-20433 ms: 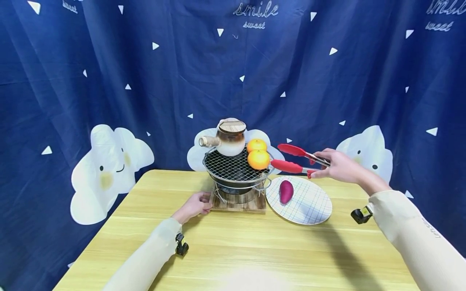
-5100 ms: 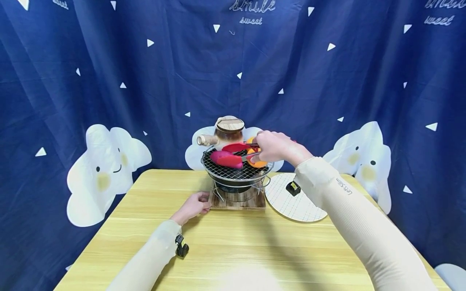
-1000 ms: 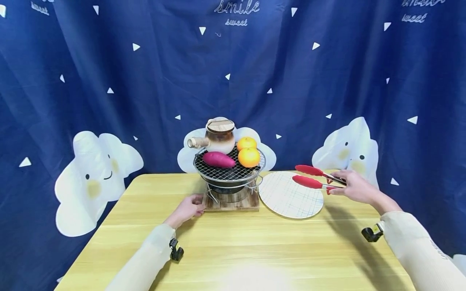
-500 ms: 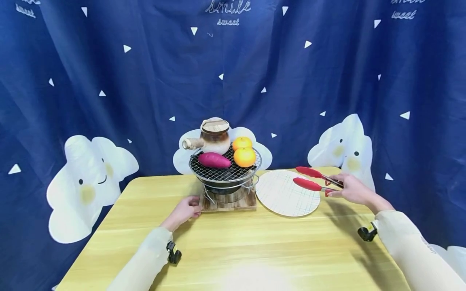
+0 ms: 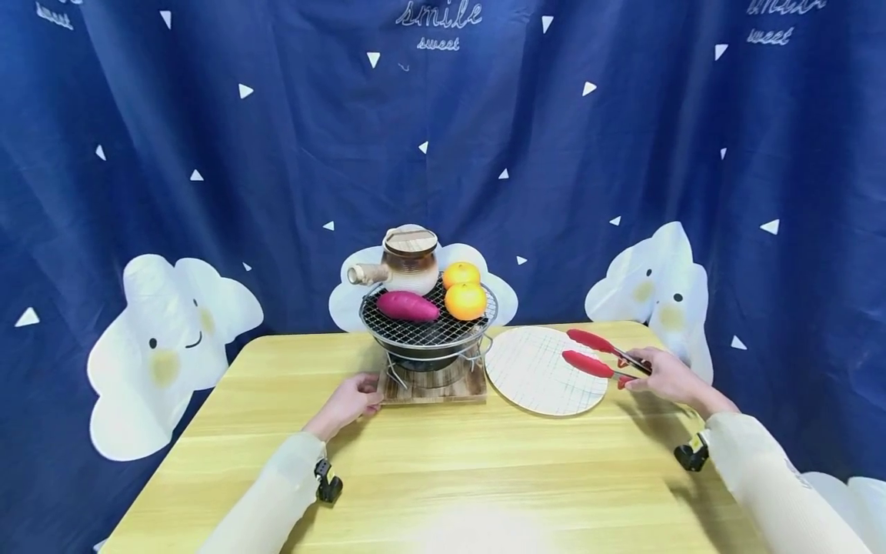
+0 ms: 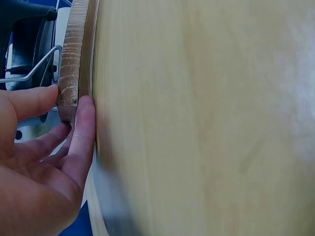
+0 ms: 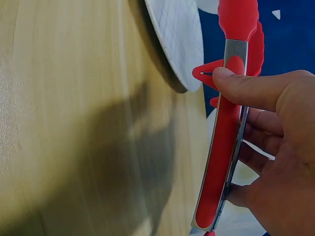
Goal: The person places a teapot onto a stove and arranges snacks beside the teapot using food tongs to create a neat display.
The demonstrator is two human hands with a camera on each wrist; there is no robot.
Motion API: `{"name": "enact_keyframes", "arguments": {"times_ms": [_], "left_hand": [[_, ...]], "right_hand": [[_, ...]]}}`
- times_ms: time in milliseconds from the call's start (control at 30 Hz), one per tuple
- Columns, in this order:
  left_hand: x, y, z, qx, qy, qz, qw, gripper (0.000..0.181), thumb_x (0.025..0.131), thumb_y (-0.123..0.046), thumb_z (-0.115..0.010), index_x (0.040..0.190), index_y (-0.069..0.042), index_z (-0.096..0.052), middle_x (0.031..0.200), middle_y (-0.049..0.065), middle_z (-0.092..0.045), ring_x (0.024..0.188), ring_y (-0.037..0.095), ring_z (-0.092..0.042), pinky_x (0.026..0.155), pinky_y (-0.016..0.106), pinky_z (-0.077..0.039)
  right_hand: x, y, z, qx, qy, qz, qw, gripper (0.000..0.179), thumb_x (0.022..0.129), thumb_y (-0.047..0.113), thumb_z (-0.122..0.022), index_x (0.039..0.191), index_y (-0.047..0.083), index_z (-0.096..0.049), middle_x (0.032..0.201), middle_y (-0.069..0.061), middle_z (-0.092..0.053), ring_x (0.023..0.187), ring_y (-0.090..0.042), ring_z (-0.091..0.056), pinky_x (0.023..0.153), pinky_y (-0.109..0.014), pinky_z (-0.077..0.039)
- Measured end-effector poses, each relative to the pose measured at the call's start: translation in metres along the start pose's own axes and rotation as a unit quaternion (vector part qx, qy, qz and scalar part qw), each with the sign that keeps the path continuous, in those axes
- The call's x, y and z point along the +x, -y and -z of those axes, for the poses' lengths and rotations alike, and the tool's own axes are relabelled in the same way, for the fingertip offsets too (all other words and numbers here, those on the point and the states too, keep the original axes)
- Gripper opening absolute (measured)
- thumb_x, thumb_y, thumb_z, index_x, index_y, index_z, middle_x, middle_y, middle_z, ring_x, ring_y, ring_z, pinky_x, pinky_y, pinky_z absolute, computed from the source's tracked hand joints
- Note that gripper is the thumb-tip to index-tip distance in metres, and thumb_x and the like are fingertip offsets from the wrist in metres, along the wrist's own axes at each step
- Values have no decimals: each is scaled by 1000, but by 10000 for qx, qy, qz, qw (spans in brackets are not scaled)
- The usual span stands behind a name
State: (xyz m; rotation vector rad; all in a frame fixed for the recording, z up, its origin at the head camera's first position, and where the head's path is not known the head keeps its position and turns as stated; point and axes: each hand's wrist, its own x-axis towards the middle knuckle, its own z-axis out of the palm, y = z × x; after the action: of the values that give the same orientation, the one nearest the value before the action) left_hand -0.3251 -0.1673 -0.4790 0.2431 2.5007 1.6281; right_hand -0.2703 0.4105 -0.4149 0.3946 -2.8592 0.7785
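My left hand point(image 5: 349, 400) holds the left corner of the square wooden board point(image 5: 434, 391) under the round grill point(image 5: 431, 334); in the left wrist view its thumb point(image 6: 37, 102) lies on one face and a finger on the other. My right hand point(image 5: 666, 375) grips red-tipped kitchen tongs point(image 7: 224, 147) by their arms, the thumb pressing one side. The tongs' two heads are spread apart over the right part of a round checked plate point(image 5: 533, 377), with nothing between them. A purple sweet potato point(image 5: 408, 306) lies on the front left of the grill mesh.
On the grill's mesh sit two oranges, one in front point(image 5: 466, 302) and one behind point(image 5: 461, 272). Behind the sweet potato stands a side-handled clay pot point(image 5: 410, 271) with a wooden lid. A blue curtain point(image 5: 443, 154) hangs behind the wooden table point(image 5: 415, 477).
The sweet potato went from the plate to the grill in the tongs and was let go there. The tongs swung back right over the plate and have just dipped slightly. My left hand stayed put.
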Motion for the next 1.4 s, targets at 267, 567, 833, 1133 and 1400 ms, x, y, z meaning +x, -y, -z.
{"name": "enact_keyframes", "arguments": {"times_ms": [267, 567, 833, 1133, 1400], "left_hand": [[2, 0, 1, -64, 13, 12, 10000, 53, 92, -1, -63, 140, 12, -47, 109, 27, -66, 85, 28, -69, 78, 39, -63], [-2, 1, 4, -55, 35, 113, 9999, 54, 93, -2, -63, 142, 12, -44, 112, 27, -65, 87, 28, -69, 81, 39, -63], [-1, 0, 5, -20, 67, 100, 9999, 55, 94, -1, -62, 143, 12, -42, 118, 31, -62, 90, 33, -69, 83, 42, -62], [3, 4, 2, -104, 99, 118, 9998, 55, 92, -1, -62, 142, 11, -44, 113, 28, -65, 85, 25, -69, 79, 39, -63], [4, 3, 2, -140, 131, 150, 9997, 54, 92, -2, -62, 142, 11, -45, 112, 27, -65, 85, 27, -69, 79, 39, -63]], "right_hand": [[5, -11, -8, -90, 77, -453, 9989, 55, 78, 19, -86, 125, 0, -65, 109, -20, -66, 91, -29, -55, 75, -33, -43], [10, -17, -17, 90, 235, -428, 9988, 61, 78, 18, -85, 128, -6, -60, 115, -25, -63, 96, -34, -55, 80, -39, -45], [9, -16, -18, 99, 312, -502, 9982, 75, 76, 21, -86, 135, -11, -53, 129, -34, -57, 112, -44, -55, 97, -58, -46], [10, -22, -18, 47, 472, -669, 9966, 86, 75, 23, -87, 140, -15, -46, 133, -40, -51, 118, -50, -51, 102, -65, -41], [11, -23, -21, -119, 579, -666, 9960, 83, 74, 20, -87, 138, -16, -47, 130, -40, -51, 112, -47, -53, 100, -64, -43]]}}
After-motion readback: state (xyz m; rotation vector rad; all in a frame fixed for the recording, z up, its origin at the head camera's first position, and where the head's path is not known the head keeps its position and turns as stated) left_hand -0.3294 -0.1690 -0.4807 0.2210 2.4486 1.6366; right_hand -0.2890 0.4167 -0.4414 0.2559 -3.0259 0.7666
